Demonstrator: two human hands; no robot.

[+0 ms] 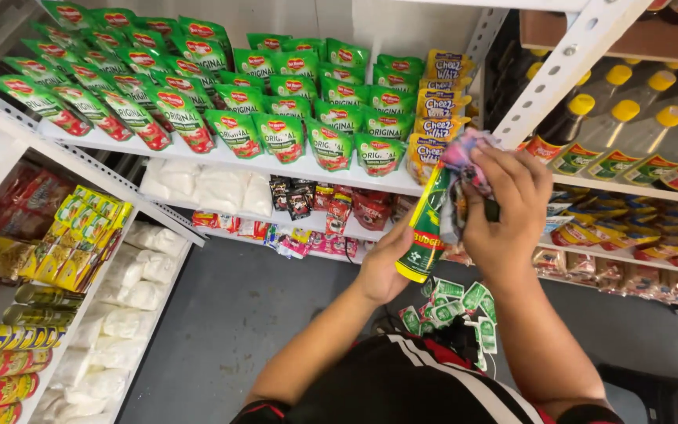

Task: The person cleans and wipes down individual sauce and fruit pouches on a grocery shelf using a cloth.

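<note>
Rows of green stand-up sauce pouches [280, 135] packed along the white metal shelf [221, 163], with yellow cheese-spread pouches [437, 106] at their right end and dark sauce bottles with yellow caps [614, 133] beyond the slotted upright. White bagged goods [217, 188] and small sachets below; striped cans [17, 338] lying low at left. Loose green sachets [449, 302] heaped under the hands, partly hidden. Held before the shelf edge: a tall green and yellow pouch [425, 228], its top covered. Left hand [386, 267] cupping its lower end, fingers mostly hidden behind. Right hand [508, 208] curled, fingers pressing a crumpled pink and blue cloth [468, 157] against the upper part.
</note>
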